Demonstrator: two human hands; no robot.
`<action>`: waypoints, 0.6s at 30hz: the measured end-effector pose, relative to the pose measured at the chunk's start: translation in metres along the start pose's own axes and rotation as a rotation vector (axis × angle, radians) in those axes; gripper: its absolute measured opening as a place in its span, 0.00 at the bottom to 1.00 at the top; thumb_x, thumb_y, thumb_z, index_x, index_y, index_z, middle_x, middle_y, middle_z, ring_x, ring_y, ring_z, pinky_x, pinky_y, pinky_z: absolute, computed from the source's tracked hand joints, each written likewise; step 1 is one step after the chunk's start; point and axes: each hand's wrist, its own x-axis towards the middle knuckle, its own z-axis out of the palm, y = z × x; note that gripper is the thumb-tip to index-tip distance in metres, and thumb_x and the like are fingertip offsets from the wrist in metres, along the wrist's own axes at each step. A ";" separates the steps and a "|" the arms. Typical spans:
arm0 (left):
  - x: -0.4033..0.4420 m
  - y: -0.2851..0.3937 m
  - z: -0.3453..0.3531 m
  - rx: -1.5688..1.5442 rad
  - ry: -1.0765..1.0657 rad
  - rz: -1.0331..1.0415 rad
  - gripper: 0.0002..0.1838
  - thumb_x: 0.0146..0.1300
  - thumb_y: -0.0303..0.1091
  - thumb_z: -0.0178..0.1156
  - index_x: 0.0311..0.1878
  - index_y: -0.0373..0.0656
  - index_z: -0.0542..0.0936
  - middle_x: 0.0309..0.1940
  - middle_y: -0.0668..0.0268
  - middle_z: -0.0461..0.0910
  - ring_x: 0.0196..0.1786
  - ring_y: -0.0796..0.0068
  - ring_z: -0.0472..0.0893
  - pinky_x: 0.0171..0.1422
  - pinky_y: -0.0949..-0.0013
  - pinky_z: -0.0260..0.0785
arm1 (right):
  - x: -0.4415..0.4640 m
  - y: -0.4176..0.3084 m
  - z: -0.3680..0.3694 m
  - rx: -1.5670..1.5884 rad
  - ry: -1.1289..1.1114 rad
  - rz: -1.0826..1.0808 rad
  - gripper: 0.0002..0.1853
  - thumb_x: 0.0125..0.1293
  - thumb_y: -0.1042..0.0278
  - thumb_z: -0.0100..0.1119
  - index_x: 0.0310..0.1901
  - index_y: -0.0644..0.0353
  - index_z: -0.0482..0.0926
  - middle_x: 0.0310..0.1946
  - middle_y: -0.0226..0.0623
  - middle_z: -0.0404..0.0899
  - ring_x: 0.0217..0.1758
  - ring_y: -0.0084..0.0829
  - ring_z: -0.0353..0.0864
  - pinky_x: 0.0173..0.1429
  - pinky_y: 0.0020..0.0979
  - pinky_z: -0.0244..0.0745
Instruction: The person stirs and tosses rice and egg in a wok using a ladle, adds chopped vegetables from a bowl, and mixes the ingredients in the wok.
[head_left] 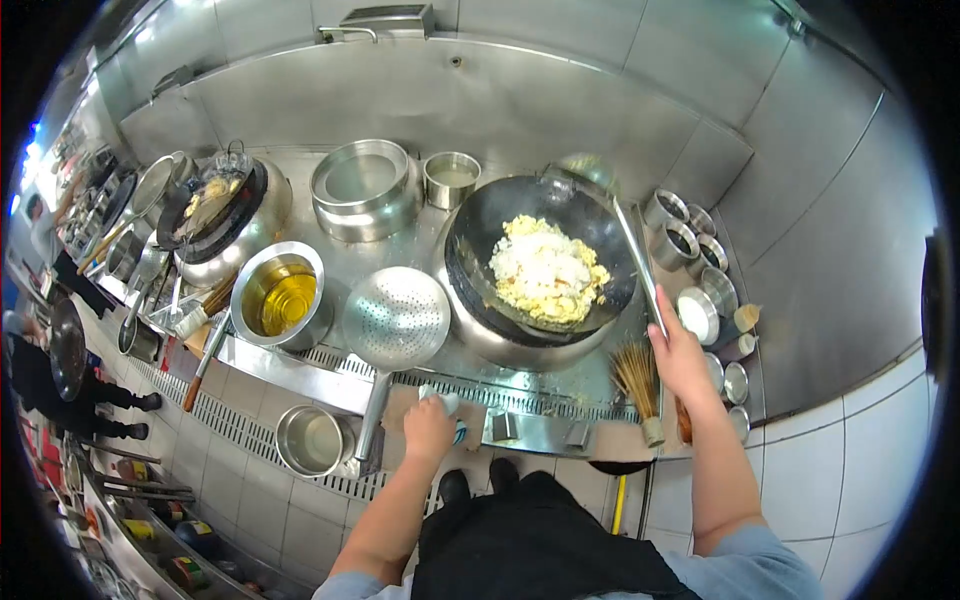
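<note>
A black wok [478,225] sits on the right burner, with white rice and yellow egg [548,268] heaped in it. My right hand [682,352] is closed around the handle of a metal ladle [637,250], whose blurred head is above the wok's back rim. At the counter's front edge, my left hand [428,428] is closed on a pale cloth [446,399], just below the wok. A large perforated skimmer [397,318] lies left of the wok, its handle pointing toward me, close to my left hand.
A pot of yellow oil [287,300] and a second wok [215,205] are on the left. Metal seasoning containers [697,315] and a bamboo brush [636,380] are at the right. Two people [75,380] are at the far left.
</note>
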 end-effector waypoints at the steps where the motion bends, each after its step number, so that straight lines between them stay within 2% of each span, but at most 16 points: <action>1: -0.004 -0.003 -0.002 -0.021 -0.041 -0.007 0.22 0.54 0.48 0.66 0.39 0.38 0.75 0.36 0.54 0.80 0.43 0.54 0.81 0.47 0.57 0.73 | 0.002 -0.009 0.012 -0.089 0.000 0.123 0.34 0.70 0.60 0.49 0.73 0.31 0.46 0.31 0.55 0.81 0.36 0.58 0.81 0.44 0.53 0.74; 2: -0.004 -0.003 -0.010 -0.144 -0.073 -0.091 0.21 0.56 0.46 0.65 0.40 0.37 0.76 0.36 0.54 0.81 0.42 0.55 0.82 0.47 0.57 0.73 | 0.005 -0.012 0.030 -0.195 -0.120 0.262 0.35 0.70 0.61 0.48 0.74 0.33 0.45 0.36 0.57 0.81 0.41 0.58 0.81 0.48 0.51 0.74; 3: -0.002 -0.003 -0.016 -0.271 -0.093 -0.174 0.19 0.58 0.44 0.63 0.41 0.36 0.76 0.36 0.54 0.81 0.42 0.55 0.82 0.46 0.58 0.74 | 0.012 0.010 0.060 -0.280 -0.253 0.211 0.34 0.70 0.61 0.48 0.74 0.34 0.46 0.39 0.58 0.80 0.43 0.57 0.80 0.50 0.49 0.74; 4: 0.001 -0.013 -0.012 -0.272 -0.095 -0.162 0.19 0.58 0.44 0.63 0.41 0.36 0.76 0.36 0.54 0.81 0.42 0.55 0.82 0.46 0.58 0.74 | 0.018 0.027 0.079 -0.364 -0.383 0.156 0.34 0.70 0.61 0.49 0.74 0.35 0.48 0.42 0.59 0.79 0.46 0.56 0.80 0.53 0.47 0.74; 5: 0.003 -0.029 -0.004 -0.745 -0.138 -0.292 0.17 0.60 0.41 0.61 0.43 0.36 0.77 0.39 0.54 0.82 0.42 0.55 0.82 0.47 0.57 0.74 | 0.018 0.027 0.074 -0.366 -0.376 0.165 0.34 0.70 0.61 0.49 0.74 0.35 0.48 0.42 0.59 0.79 0.46 0.56 0.80 0.53 0.47 0.74; 8: -0.001 -0.030 -0.047 -1.656 -0.296 -0.550 0.15 0.66 0.38 0.53 0.48 0.39 0.77 0.42 0.56 0.82 0.46 0.59 0.82 0.51 0.58 0.74 | 0.034 0.005 0.046 -0.240 -0.361 0.119 0.33 0.69 0.61 0.51 0.73 0.35 0.51 0.46 0.61 0.78 0.50 0.57 0.78 0.57 0.43 0.71; 10: -0.007 -0.033 -0.060 -2.323 -0.329 -0.615 0.17 0.66 0.41 0.50 0.49 0.40 0.77 0.44 0.57 0.81 0.48 0.60 0.81 0.55 0.59 0.73 | 0.022 -0.027 0.017 -0.145 -0.178 0.153 0.33 0.68 0.60 0.52 0.73 0.36 0.53 0.47 0.59 0.78 0.52 0.57 0.77 0.58 0.43 0.71; 11: -0.007 -0.036 -0.052 -2.388 -0.258 -0.581 0.21 0.65 0.46 0.48 0.52 0.40 0.76 0.46 0.56 0.80 0.53 0.56 0.79 0.61 0.55 0.69 | 0.019 -0.026 0.018 -0.053 -0.084 0.143 0.33 0.68 0.59 0.53 0.72 0.35 0.53 0.48 0.59 0.78 0.52 0.56 0.77 0.56 0.44 0.72; 12: -0.011 -0.032 -0.059 -2.383 -0.265 -0.585 0.21 0.65 0.46 0.48 0.52 0.40 0.76 0.46 0.56 0.80 0.53 0.56 0.79 0.61 0.55 0.69 | 0.012 -0.036 0.021 -0.051 -0.084 0.150 0.33 0.68 0.59 0.53 0.72 0.35 0.53 0.48 0.59 0.78 0.52 0.56 0.77 0.56 0.44 0.72; 14: -0.013 -0.020 -0.069 -2.514 -0.333 -0.523 0.25 0.64 0.49 0.49 0.54 0.39 0.74 0.48 0.53 0.79 0.56 0.50 0.76 0.65 0.48 0.64 | -0.004 -0.063 0.029 -0.072 -0.126 0.318 0.33 0.68 0.59 0.53 0.72 0.35 0.53 0.48 0.60 0.77 0.53 0.56 0.77 0.56 0.43 0.72; 15: -0.012 -0.015 -0.071 -2.545 -0.355 -0.488 0.27 0.64 0.51 0.49 0.55 0.38 0.73 0.48 0.52 0.78 0.58 0.48 0.74 0.67 0.45 0.61 | -0.004 -0.011 0.071 -0.010 -0.133 0.203 0.32 0.68 0.59 0.52 0.72 0.33 0.54 0.47 0.61 0.77 0.52 0.57 0.77 0.55 0.44 0.72; 16: -0.010 -0.010 -0.072 -2.575 -0.379 -0.452 0.29 0.63 0.53 0.50 0.56 0.38 0.72 0.48 0.51 0.77 0.59 0.46 0.73 0.69 0.42 0.59 | -0.005 0.005 0.082 -0.094 -0.343 0.184 0.32 0.68 0.60 0.52 0.72 0.35 0.54 0.47 0.63 0.77 0.51 0.58 0.77 0.56 0.43 0.72; 18: -0.006 -0.002 -0.060 -2.568 -0.572 -0.341 0.28 0.64 0.54 0.51 0.55 0.38 0.72 0.45 0.53 0.78 0.57 0.47 0.75 0.67 0.42 0.61 | -0.006 -0.010 0.064 -0.161 -0.393 0.188 0.32 0.69 0.60 0.51 0.72 0.33 0.54 0.47 0.63 0.77 0.50 0.56 0.78 0.56 0.41 0.72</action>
